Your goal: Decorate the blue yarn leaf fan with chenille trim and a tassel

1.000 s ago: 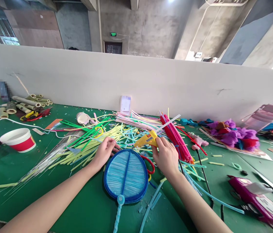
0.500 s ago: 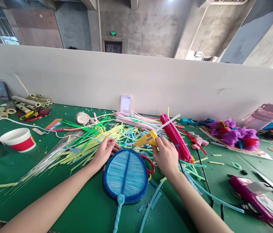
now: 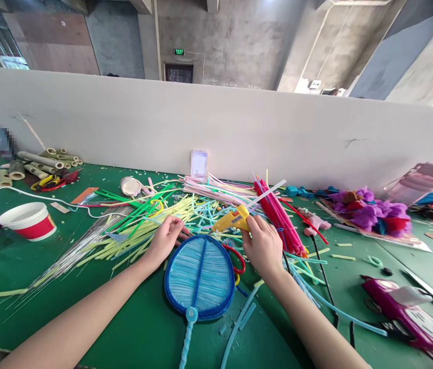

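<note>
A blue leaf-shaped fan of pipe cleaners (image 3: 200,274) lies flat on the green table (image 3: 135,328), its twisted stem pointing toward me. My right hand (image 3: 264,248) grips a yellow glue gun (image 3: 232,220) with a white glue stick jutting from its back; the nozzle points left at the fan's far edge. My left hand (image 3: 166,238) rests at the fan's upper left rim, fingers curled and pinching there on something I cannot make out.
Piles of yellow, green, pink and red pipe cleaners (image 3: 277,215) spread behind the fan. A red-and-white cup (image 3: 27,220) stands left, bamboo tubes (image 3: 43,161) far left. Purple felt flowers (image 3: 370,212) and a magenta tool (image 3: 408,312) lie right. A white partition wall (image 3: 216,128) bounds the back.
</note>
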Available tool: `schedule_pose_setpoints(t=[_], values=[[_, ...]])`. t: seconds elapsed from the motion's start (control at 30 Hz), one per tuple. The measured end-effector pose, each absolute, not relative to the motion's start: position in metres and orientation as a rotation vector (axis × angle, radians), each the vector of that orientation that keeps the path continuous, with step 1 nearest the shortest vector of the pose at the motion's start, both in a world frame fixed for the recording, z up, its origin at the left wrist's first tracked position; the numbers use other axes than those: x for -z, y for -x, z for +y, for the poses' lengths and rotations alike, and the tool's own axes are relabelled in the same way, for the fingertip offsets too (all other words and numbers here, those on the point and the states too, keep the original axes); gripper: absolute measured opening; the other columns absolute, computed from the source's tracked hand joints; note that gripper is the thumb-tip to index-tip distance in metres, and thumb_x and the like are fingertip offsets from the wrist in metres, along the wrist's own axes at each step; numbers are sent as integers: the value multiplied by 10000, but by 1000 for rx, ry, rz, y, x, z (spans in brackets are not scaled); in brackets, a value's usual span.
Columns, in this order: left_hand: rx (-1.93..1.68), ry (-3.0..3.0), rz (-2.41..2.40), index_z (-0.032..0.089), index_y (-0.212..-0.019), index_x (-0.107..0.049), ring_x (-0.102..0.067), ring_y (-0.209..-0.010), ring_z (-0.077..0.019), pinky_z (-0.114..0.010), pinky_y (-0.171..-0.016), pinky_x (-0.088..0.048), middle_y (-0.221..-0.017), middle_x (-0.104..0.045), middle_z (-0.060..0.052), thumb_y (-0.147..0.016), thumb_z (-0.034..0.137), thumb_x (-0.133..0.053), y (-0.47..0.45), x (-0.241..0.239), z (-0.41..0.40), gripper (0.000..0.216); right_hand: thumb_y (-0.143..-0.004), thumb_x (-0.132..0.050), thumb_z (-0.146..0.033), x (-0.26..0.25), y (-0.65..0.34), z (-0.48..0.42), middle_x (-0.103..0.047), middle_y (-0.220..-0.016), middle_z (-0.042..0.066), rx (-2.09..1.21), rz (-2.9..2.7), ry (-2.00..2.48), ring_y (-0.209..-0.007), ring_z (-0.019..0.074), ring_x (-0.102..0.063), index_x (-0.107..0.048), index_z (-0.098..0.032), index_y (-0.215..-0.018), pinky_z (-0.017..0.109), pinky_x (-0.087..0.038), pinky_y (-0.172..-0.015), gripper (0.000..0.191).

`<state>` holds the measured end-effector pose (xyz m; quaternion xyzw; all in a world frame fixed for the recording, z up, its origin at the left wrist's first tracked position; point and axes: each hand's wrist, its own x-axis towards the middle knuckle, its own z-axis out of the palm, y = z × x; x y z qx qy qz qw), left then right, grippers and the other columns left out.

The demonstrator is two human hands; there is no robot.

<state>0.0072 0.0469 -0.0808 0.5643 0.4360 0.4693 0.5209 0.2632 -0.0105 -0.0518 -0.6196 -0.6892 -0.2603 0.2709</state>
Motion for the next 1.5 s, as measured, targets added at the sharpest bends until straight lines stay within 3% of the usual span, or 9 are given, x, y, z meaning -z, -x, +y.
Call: schedule_pose_setpoints(t=[1.5], values=[[-1127, -1346, 1063, 210, -918, -517, -714, -721, -201, -262, -564, -498, -848, -733, -44, -837, 516, -626, -8, 77, 44, 335, -893, -467, -103, 55, -264, -8, -658, -898, 66, 606, -1906, 1659, -790, 224, -590, -574, -199, -944, 312, -355, -697, 152]])
